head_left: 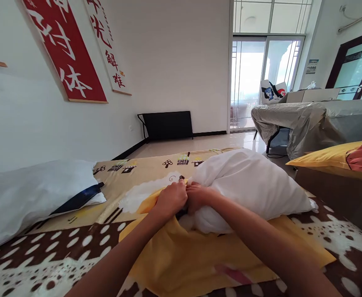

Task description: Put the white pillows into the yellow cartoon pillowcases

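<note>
A white pillow (252, 181) lies on the patterned bed sheet (60, 255), partly on a yellow pillowcase (187, 255) spread beneath it. My left hand (171, 199) is closed on the pillowcase's opening edge at the pillow's near corner. My right hand (199, 197) is right beside it, fingers curled and closed on the white pillow's corner. Both hands touch each other at the pillow's left end.
A second white pillow (35, 194) with a dark blue strip lies at the left by the wall. A yellow pillow (342, 156) rests on a box at the right. A covered table (311, 119) and a black panel (168, 125) stand farther off.
</note>
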`<action>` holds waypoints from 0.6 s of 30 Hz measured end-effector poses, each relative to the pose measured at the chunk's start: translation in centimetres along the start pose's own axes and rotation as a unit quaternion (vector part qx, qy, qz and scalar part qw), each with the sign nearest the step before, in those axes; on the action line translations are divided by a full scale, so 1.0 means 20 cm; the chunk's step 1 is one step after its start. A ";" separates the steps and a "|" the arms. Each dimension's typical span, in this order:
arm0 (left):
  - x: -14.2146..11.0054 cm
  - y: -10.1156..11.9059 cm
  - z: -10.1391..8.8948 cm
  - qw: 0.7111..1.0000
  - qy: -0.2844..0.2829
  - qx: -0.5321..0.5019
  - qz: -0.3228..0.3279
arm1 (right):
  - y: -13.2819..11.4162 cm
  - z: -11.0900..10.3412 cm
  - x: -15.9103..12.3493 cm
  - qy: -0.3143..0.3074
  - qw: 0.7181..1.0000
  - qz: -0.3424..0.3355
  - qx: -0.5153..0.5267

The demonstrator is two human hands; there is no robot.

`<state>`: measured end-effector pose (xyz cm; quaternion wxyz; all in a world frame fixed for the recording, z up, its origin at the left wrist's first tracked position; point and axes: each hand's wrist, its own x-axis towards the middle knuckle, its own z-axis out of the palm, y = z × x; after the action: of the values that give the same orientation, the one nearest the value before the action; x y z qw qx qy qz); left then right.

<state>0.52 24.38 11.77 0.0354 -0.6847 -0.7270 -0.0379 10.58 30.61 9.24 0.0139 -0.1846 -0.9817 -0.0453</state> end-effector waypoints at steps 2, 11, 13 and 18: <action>-0.09 -0.06 0.00 1.000 0.007 -0.012 0.003 | 0.06 -0.15 -0.05 -0.059 0.993 -0.060 0.081; -0.28 -0.19 0.03 0.997 0.029 -0.065 -0.025 | 0.37 -0.26 -0.28 0.065 0.982 0.153 0.090; -0.25 -0.19 0.03 0.999 0.032 -0.005 -0.032 | 0.36 -0.17 -0.29 0.051 0.986 0.144 0.066; -0.11 -0.21 0.02 0.995 0.051 0.070 -0.043 | 0.17 -0.07 -0.26 0.088 0.987 0.132 -0.024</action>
<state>-3.55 22.00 11.13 0.1182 -0.6461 -0.7537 -0.0232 16.66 31.66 10.75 0.1015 -0.3078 -0.9424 -0.0827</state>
